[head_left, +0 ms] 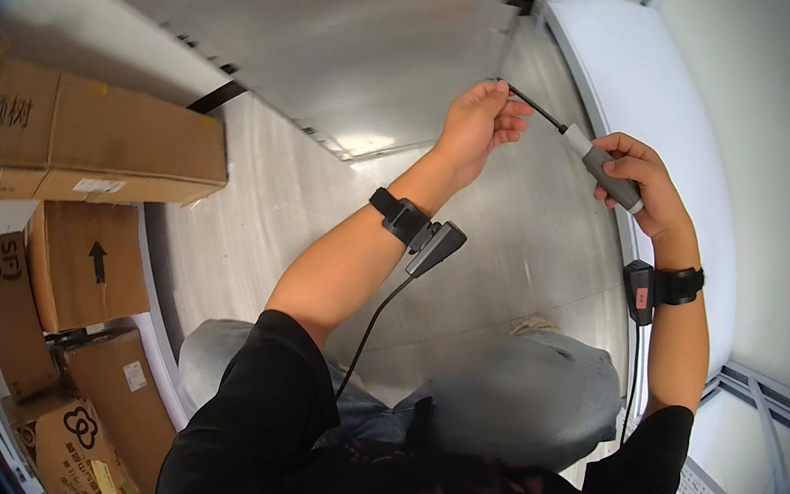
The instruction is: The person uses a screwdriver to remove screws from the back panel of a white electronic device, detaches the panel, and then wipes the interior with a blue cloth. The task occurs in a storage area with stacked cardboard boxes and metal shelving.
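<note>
My right hand point(648, 187) is wrapped round the grey handle of a cordless screwdriver point(600, 165). Its long thin dark shaft points up and left, away from me. At the shaft's far end, my left hand point(480, 128) pinches the tip between thumb and fingers; whether a small part such as a screw is also there is too small to make out. Just beyond the left hand stands a large shiny metal panel point(325, 25), with its corner near the floor. A row of dark slots or clips runs along the panel's lower left edge.
Cardboard boxes point(137, 145) are stacked on the left, some on a white shelf. A white shelf panel point(658, 102) with a grey metal edge rises along the right. Wrist devices with cables point(435, 248) hang from both forearms. My bent knees point(525, 397) are below, over the grey floor point(253, 177).
</note>
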The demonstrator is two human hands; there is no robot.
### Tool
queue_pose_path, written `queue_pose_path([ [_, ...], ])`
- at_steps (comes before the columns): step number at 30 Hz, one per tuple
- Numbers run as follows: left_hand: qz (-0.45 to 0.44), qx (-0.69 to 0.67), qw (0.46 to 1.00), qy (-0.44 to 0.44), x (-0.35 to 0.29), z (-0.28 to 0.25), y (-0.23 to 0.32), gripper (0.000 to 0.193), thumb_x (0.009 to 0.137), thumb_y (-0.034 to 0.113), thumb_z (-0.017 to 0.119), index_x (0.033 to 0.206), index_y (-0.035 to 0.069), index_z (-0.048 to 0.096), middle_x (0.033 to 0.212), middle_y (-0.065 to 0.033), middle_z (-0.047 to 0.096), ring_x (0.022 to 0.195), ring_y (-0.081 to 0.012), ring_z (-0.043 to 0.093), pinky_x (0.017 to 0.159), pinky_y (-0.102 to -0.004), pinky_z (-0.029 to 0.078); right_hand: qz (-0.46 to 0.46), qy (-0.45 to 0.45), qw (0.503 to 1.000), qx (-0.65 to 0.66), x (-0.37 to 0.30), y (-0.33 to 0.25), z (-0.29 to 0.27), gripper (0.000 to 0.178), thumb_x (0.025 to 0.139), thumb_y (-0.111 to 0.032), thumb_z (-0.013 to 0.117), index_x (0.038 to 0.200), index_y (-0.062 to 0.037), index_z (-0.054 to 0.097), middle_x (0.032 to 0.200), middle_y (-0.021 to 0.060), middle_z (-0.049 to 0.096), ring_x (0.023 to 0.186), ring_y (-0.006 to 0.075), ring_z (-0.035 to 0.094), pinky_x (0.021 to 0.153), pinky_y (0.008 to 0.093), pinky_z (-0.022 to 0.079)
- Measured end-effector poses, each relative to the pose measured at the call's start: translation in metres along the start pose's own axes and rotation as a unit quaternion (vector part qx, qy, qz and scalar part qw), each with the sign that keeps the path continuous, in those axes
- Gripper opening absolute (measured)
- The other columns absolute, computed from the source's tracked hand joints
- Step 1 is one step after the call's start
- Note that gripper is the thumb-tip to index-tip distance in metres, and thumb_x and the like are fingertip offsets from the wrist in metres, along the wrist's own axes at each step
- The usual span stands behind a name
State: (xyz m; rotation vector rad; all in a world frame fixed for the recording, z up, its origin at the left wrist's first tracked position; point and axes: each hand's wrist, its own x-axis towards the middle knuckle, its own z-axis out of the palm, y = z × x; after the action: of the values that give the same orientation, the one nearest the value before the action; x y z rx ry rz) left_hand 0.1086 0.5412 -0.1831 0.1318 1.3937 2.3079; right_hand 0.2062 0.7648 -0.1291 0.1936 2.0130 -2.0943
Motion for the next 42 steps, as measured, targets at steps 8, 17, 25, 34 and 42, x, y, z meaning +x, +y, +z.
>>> queue_pose_path([
  [8, 0.024, -0.110, 0.994, -0.009, -0.080, -0.044, 0.087, 0.022, 0.100, 0.028, 0.045, 0.101, 0.008, 0.051, 0.094, -0.0083, 0.063, 0.081, -0.0166, 0.061, 0.072, -0.0290, 0.052, 0.050, -0.059, 0.996, -0.046, -0.028, -0.074, 0.119, 0.027, 0.081, -0.014, 0.061, 0.105, -0.0039, 0.058, 0.088, 0.0078, 0.059, 0.067, 0.0149, 0.064, 0.051, 0.0241, 0.048],
  [17, 0.028, -0.115, 0.990, 0.072, -0.101, -0.118, 0.112, 0.021, 0.098, 0.029, 0.050, 0.104, 0.010, 0.057, 0.080, -0.0019, 0.061, 0.068, -0.0090, 0.056, 0.061, -0.0224, 0.048, 0.072, -0.043, 0.976, 0.203, -0.034, -0.013, 0.251, 0.037, 0.090, -0.024, 0.054, 0.120, -0.0056, 0.046, 0.090, 0.0078, 0.060, 0.061, 0.0138, 0.059, 0.045, 0.0251, 0.042],
  [25, 0.052, -0.022, 0.995, 0.088, -0.094, -0.144, 0.122, 0.023, 0.100, 0.020, 0.044, 0.115, 0.006, 0.055, 0.078, -0.0032, 0.061, 0.060, -0.0065, 0.055, 0.053, -0.0207, 0.048, 0.034, -0.037, 0.970, 0.237, -0.014, 0.026, 0.294, 0.036, 0.091, -0.021, 0.044, 0.122, -0.0033, 0.041, 0.086, 0.0094, 0.059, 0.053, 0.0130, 0.052, 0.044, 0.0255, 0.037],
  [34, 0.064, 0.043, 0.991, 0.106, -0.086, -0.155, 0.123, 0.026, 0.100, 0.021, 0.044, 0.116, 0.006, 0.058, 0.078, -0.0032, 0.062, 0.063, -0.0068, 0.055, 0.057, -0.0204, 0.048, 0.044, -0.057, 0.942, 0.329, 0.003, 0.038, 0.298, 0.034, 0.091, -0.021, 0.044, 0.118, -0.0016, 0.039, 0.085, 0.0128, 0.058, 0.051, 0.0155, 0.049, 0.043, 0.0285, 0.037],
  [42, 0.066, 0.035, 0.992, 0.099, -0.078, -0.163, 0.122, 0.024, 0.099, 0.020, 0.047, 0.113, 0.006, 0.060, 0.077, -0.0032, 0.063, 0.063, -0.0071, 0.056, 0.056, -0.0203, 0.048, 0.056, -0.068, 0.922, 0.378, 0.005, 0.034, 0.298, 0.031, 0.092, -0.021, 0.043, 0.116, -0.0018, 0.040, 0.084, 0.0134, 0.057, 0.052, 0.0161, 0.049, 0.043, 0.0286, 0.036],
])
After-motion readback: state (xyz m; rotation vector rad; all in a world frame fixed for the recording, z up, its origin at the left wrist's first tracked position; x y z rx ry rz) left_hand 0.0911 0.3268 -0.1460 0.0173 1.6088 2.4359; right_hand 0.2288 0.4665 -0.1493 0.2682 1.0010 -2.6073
